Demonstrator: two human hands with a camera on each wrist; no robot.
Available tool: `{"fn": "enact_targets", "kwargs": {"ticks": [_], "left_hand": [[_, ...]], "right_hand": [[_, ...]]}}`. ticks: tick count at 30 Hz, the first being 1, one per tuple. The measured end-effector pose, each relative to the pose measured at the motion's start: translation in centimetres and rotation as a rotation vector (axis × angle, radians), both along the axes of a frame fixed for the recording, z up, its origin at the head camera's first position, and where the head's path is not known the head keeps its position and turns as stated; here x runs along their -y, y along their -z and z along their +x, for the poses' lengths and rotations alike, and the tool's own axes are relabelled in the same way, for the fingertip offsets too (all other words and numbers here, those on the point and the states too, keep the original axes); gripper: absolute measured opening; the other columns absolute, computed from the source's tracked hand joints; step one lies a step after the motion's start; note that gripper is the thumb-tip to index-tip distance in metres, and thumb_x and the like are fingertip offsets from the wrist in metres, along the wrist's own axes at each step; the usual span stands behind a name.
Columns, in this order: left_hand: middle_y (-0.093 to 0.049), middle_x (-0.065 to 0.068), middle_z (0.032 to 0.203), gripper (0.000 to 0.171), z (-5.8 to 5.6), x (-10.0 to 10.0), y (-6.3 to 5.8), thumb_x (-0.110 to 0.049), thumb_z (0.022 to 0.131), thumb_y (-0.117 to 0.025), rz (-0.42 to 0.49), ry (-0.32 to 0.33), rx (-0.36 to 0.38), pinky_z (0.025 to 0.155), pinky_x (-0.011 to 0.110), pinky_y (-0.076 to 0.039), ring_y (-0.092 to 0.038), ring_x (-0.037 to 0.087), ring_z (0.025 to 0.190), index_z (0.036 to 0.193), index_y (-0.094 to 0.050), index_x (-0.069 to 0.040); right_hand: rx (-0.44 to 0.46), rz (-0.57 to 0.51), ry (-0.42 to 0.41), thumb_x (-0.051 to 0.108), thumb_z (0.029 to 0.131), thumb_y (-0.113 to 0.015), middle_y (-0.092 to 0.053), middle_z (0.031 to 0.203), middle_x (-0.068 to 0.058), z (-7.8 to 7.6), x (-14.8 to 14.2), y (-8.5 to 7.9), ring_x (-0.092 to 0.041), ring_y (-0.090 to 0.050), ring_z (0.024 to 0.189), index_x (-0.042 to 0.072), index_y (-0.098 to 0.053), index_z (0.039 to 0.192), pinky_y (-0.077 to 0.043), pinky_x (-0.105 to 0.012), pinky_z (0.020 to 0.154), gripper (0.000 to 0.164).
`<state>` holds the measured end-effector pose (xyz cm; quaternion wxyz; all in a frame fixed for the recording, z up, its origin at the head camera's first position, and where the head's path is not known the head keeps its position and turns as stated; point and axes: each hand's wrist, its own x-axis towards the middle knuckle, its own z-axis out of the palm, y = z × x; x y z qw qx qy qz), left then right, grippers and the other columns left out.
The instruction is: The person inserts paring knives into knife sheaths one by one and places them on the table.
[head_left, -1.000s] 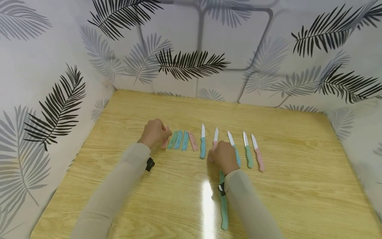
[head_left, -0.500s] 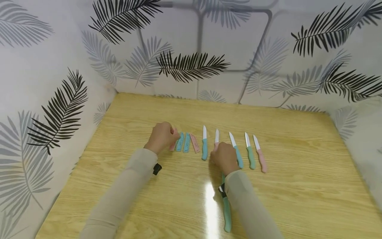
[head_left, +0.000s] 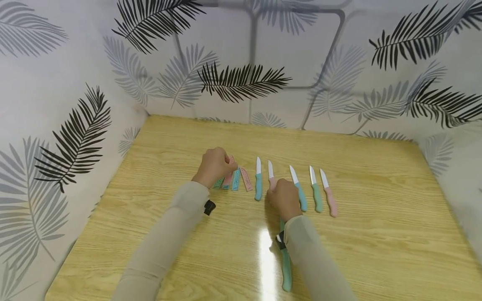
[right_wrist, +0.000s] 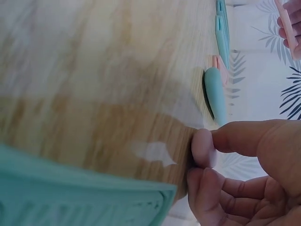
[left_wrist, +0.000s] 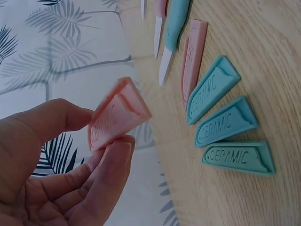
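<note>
My left hand [head_left: 215, 167] pinches a pink knife sheath [left_wrist: 115, 115] between thumb and fingers, raised over the row of other sheaths. "CERAMIC" is moulded on its side. Lying on the table below are a green sheath [left_wrist: 239, 157], a blue sheath [left_wrist: 226, 121], a turquoise sheath [left_wrist: 212, 89] and another pink sheath [left_wrist: 194, 61]. My right hand [head_left: 285, 198] grips the handle of a pink paring knife [right_wrist: 203, 148]; its white blade points toward the back wall. Just left of that knife lies a blue-handled paring knife [head_left: 258, 184].
To the right lie another blue-handled knife [head_left: 301, 198], a green-handled knife [head_left: 316, 196] and a pink-handled knife [head_left: 330, 202]. A larger green knife [head_left: 286, 271] in its sheath lies partly under my right wrist. Leaf-patterned cloth [head_left: 222, 42] borders the wooden table [head_left: 376, 251].
My left hand has carried the pink sheath rightward across the row of sheaths. The pink knife's blade has shifted slightly left, with my right hand still on its handle.
</note>
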<state>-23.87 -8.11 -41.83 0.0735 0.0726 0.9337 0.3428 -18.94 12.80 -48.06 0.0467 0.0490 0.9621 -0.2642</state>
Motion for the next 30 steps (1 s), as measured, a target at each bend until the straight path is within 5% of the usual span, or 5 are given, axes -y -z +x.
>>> {"fn": "enact_targets", "kwargs": {"ticks": [10,20,27,30], "left_hand": [[-0.025,-0.006,0.046,0.044,-0.3,-0.3,-0.2,-0.019,0.086,-0.067,0.044,-0.042,0.003,0.041,0.022,-0.018,-0.019,0.009,0.042,0.052,-0.04,-0.013],[-0.033,-0.005,0.046,0.037,-0.6,0.0,0.1,-0.022,0.087,-0.067,0.062,-0.063,-0.011,0.041,0.022,-0.024,-0.025,0.008,0.042,0.057,-0.049,-0.012],[-0.031,-0.006,0.044,0.042,-1.3,1.1,-0.3,-0.022,0.086,-0.067,0.074,-0.119,-0.023,0.042,0.023,-0.021,-0.022,0.008,0.042,0.051,-0.045,-0.014],[-0.036,-0.005,0.044,0.04,-1.5,1.3,-0.5,-0.023,0.085,-0.066,0.067,-0.14,-0.012,0.042,0.023,-0.024,-0.025,0.008,0.042,0.051,-0.047,-0.013]], "right_hand": [[-0.013,-0.083,0.014,0.019,0.093,-0.054,-0.049,0.054,-0.006,0.0,-0.7,0.1,-0.017,-0.045,0.044,0.004,-0.05,0.062,-0.036,-0.024,0.038,0.035],[-0.084,-0.081,0.003,0.009,0.084,-0.058,-0.033,0.035,0.005,1.0,-1.2,-0.2,-0.007,-0.026,0.033,0.012,-0.04,0.04,-0.026,-0.022,0.035,0.047],[-0.227,-0.038,-0.078,0.014,0.085,-0.067,-0.058,0.058,-0.009,3.9,-0.4,-1.9,-0.012,-0.044,0.046,-0.009,-0.064,0.079,-0.047,-0.031,0.052,0.023],[-0.259,-0.034,-0.11,0.011,0.083,-0.068,-0.059,0.061,-0.009,5.1,0.2,-2.5,-0.013,-0.046,0.047,-0.008,-0.063,0.08,-0.046,-0.028,0.049,0.02]]}}
